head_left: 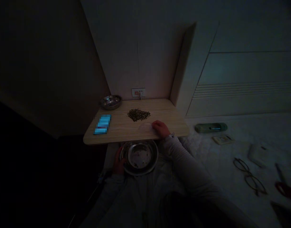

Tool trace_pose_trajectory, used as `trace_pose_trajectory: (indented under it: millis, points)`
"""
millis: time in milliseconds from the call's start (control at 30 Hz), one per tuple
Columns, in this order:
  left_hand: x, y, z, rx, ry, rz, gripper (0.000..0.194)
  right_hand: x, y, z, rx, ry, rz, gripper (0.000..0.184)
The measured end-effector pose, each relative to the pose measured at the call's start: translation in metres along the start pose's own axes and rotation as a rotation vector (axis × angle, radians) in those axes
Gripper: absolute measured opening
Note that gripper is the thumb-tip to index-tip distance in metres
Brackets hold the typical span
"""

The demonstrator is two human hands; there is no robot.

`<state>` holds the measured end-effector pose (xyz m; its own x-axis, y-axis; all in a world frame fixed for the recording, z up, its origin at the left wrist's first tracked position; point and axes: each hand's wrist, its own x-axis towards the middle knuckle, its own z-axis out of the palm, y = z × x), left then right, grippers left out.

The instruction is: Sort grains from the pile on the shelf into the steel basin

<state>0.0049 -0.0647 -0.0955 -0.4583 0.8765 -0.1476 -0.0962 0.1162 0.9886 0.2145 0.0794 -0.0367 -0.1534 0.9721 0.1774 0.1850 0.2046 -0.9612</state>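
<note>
A small heap of dark grains or seeds (137,114) lies spread on the wooden board table (119,134). My right hand (161,129) is closed at the table's front right, its fingers on the edge of a pale, thin flat piece (145,127) whose kind I cannot make out. Below the table's front edge, my left hand (118,163) grips the left rim of a steel bowl (153,161). Its shiny inside holds a few dark specks. The room is dim, so the fingers show poorly.
A second steel bowl (111,102) stands at the table's back left, with a lit phone (102,124) in front. A wall socket (138,92) sits behind. On the bed to the right lie a green case (211,127), eyeglasses (248,174) and red-handled scissors (285,189).
</note>
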Motion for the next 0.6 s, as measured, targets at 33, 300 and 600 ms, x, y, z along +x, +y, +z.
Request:
trace_pose_trajectory:
  millis: [33,300,600]
  points:
    - [0.000,0.001,0.001,-0.003,-0.003,-0.007,0.055,0.000,-0.001,0.000,-0.003,0.019,-0.004,0.014]
    - [-0.006,0.016,0.004,-0.035,0.032,-0.037,0.053,-0.002,-0.007,0.000,0.049,0.086,0.029,0.013]
    - [0.011,-0.014,-0.002,-0.159,-0.065,-0.088,0.049,0.000,-0.003,-0.001,0.007,0.082,-0.008,0.015]
